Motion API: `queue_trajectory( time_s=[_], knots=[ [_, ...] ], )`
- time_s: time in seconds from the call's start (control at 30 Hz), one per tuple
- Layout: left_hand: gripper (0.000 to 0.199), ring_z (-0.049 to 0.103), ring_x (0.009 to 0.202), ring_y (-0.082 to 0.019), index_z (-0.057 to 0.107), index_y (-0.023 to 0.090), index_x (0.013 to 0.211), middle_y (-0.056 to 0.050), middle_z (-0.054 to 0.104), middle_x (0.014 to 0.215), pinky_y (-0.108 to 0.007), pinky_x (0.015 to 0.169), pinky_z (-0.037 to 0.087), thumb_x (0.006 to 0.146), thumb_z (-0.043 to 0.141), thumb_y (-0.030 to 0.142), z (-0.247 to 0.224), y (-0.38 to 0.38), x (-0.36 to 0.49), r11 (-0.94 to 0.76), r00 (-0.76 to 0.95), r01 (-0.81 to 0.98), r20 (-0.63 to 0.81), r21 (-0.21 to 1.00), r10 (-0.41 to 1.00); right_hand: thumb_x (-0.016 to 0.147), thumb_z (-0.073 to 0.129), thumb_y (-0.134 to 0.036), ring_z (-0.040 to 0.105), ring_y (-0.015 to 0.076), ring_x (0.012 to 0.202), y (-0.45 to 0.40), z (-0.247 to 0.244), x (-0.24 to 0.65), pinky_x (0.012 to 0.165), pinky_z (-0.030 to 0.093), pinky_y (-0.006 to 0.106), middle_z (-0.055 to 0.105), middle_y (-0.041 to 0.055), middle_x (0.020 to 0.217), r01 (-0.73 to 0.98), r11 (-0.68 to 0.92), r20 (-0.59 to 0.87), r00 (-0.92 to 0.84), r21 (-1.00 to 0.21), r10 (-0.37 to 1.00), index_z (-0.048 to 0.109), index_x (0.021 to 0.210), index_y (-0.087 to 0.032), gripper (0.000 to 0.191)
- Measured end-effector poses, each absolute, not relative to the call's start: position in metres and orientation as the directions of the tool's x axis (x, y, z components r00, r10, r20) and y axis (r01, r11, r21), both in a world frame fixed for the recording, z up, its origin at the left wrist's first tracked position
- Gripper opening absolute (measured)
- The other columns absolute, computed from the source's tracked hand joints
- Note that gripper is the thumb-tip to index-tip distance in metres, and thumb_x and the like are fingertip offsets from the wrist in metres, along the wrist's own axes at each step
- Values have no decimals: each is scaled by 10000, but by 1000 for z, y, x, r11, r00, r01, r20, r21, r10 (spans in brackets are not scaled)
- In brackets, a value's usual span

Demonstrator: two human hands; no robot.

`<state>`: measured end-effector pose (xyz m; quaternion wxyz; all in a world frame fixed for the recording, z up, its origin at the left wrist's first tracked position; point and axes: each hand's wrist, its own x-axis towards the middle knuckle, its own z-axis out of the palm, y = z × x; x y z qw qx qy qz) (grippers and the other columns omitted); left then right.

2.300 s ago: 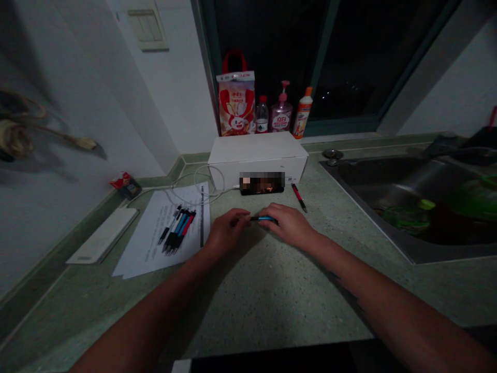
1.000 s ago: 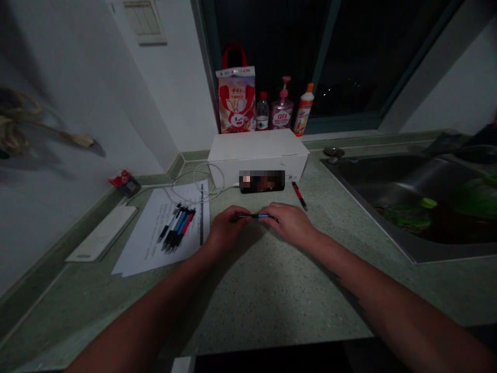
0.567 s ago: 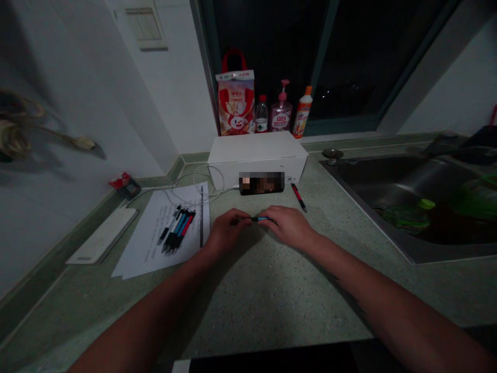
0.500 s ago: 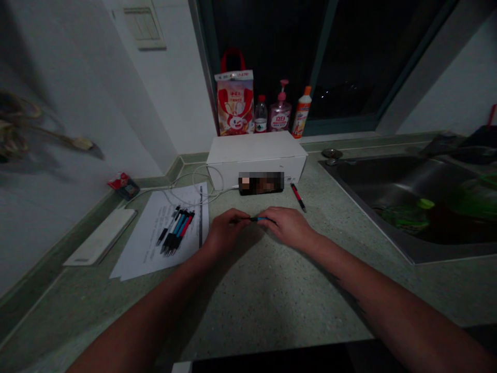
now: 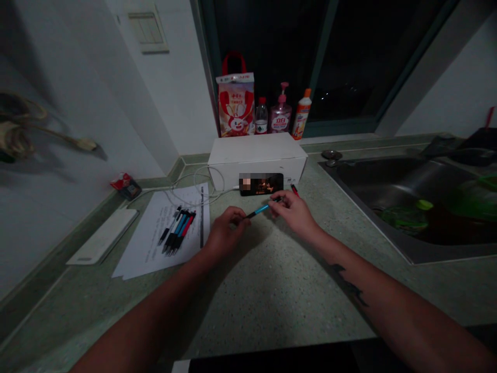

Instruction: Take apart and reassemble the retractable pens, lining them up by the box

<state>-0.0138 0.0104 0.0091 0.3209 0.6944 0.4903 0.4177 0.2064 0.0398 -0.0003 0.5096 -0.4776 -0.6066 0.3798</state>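
Note:
A blue and black pen [image 5: 261,209] is held between both hands above the counter, slanting up to the right. My left hand [image 5: 229,228] pinches its lower black end, and my right hand [image 5: 290,210] has its fingers closed on the upper end. Just behind my right hand lies a red and black pen [image 5: 294,190], partly hidden by it. A phone [image 5: 261,185] leans on its side against the white box, a cable plugged into its left end. Several pens [image 5: 177,230] in black, white, blue and red lie side by side on printed paper sheets [image 5: 143,248] at the left.
A white box [image 5: 256,150] stands at the back, with a red bag [image 5: 236,106] and bottles [image 5: 280,115] behind it. The sink [image 5: 373,220] is on the right. A white flat block [image 5: 103,237] and a small red carton [image 5: 125,185] are at the left.
The pen has tilted, its right end now higher. My right hand has moved up and back with that end, partly covering the red pen. My left hand has barely moved.

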Motion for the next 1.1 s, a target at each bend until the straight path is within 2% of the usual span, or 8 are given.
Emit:
queue_trajectory(
  time_s=[0.1, 0.23, 0.37, 0.5, 0.93, 1.1],
  knots=[
    [73, 640, 745, -164, 574, 216, 839, 6, 673, 778, -287, 731, 498, 834, 621, 272, 6, 4, -9, -333, 339, 393, 201, 857, 919, 771, 772, -437, 651, 144, 588, 42, -4, 202, 600, 580, 319, 596, -81, 657, -23, 214, 214, -5, -977, 977, 578, 1077, -237, 414],
    [75, 586, 688, -148, 579, 205, 827, 10, 640, 762, -264, 659, 473, 831, 623, 266, 2, -3, -4, -364, 464, 383, 164, 849, 871, 722, 814, -444, 680, 152, 632, 38, -4, 193, 597, 607, 318, 623, -87, 702, -136, 187, 189, -3, -973, 982, 525, 1115, -259, 522],
    [65, 576, 687, -149, 590, 200, 826, 3, 636, 759, -270, 650, 467, 832, 626, 254, 0, -5, -4, -382, 469, 395, 174, 835, 866, 735, 801, -459, 673, 150, 618, 36, -4, 191, 580, 610, 312, 613, -82, 702, -114, 213, 214, -2, -970, 977, 529, 1048, -254, 462],
    [56, 573, 680, -152, 595, 197, 823, -3, 640, 757, -276, 643, 472, 828, 629, 241, 0, -5, -4, -392, 464, 397, 188, 830, 866, 755, 785, -449, 680, 153, 621, 37, -4, 193, 563, 605, 302, 614, -78, 718, -98, 215, 216, -1, -972, 976, 513, 1116, -256, 491],
    [75, 544, 676, -149, 587, 200, 834, 0, 619, 760, -271, 628, 441, 828, 608, 272, 0, -6, -4, -370, 480, 398, 153, 839, 864, 756, 787, -443, 672, 141, 620, 37, -5, 193, 555, 606, 291, 592, -74, 740, -116, 214, 218, -23, -970, 976, 548, 1074, -252, 441],
    [59, 573, 697, -158, 588, 198, 819, -8, 637, 773, -284, 656, 456, 833, 610, 251, 1, -3, -4, -390, 452, 405, 191, 827, 872, 773, 779, -418, 689, 163, 675, 34, -4, 192, 624, 602, 320, 655, -51, 790, -131, 172, 185, -93, -976, 978, 500, 1269, -272, 587]
  ],
)
